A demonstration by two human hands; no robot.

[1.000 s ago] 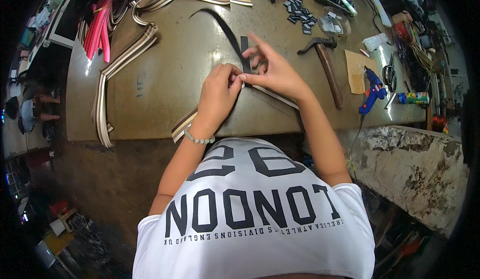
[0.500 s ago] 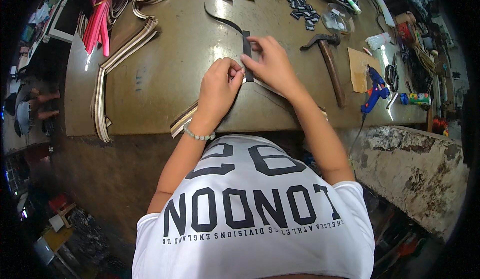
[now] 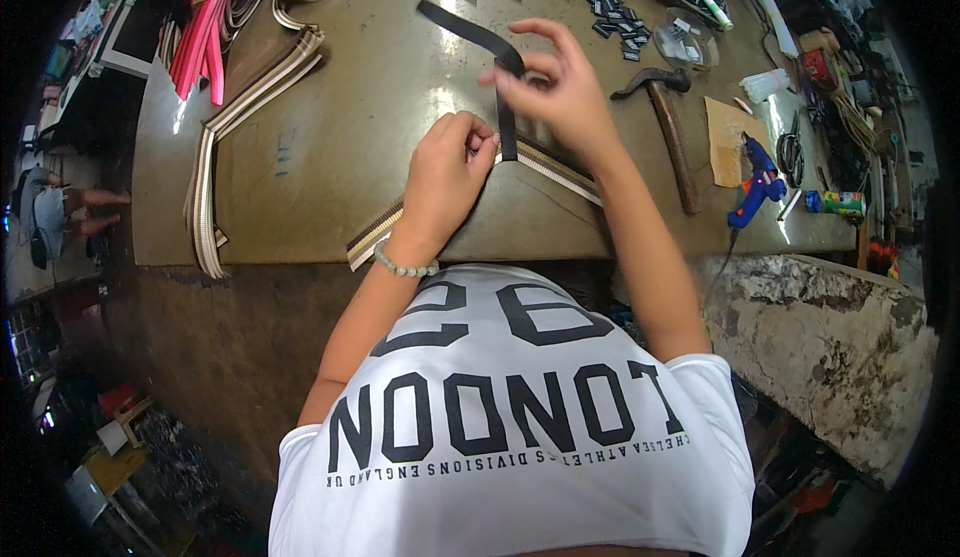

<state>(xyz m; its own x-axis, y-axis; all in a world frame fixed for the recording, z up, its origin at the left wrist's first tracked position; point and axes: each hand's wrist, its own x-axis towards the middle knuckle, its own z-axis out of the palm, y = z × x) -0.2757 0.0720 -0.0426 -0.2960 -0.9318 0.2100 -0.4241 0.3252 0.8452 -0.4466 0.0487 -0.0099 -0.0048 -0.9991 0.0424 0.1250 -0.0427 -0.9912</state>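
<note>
A striped brown-and-white webbing strap (image 3: 565, 177) lies bent across the near part of the table, with a dark line along one edge. A black strap (image 3: 460, 25) crosses it at the bend and runs away from me, its free end curving to the far left. My left hand (image 3: 445, 172), wearing a bead bracelet (image 3: 400, 265), is closed in a pinch on the striped strap beside the crossing. My right hand (image 3: 565, 92) holds the black strap farther up between thumb and a finger, the index finger raised.
To the right lie a hammer (image 3: 672, 147), brown cardboard (image 3: 722, 137) and a blue glue gun (image 3: 757, 189). Several black buckles (image 3: 618, 22) lie far right, near a clear tub (image 3: 683, 42). More striped webbing (image 3: 203, 182) and pink straps (image 3: 203, 57) are at left.
My right hand has risen away from the crossing and along the black strap, its index finger lifting. The strap's free end has twisted flat side up. My left hand stays at the crossing.
</note>
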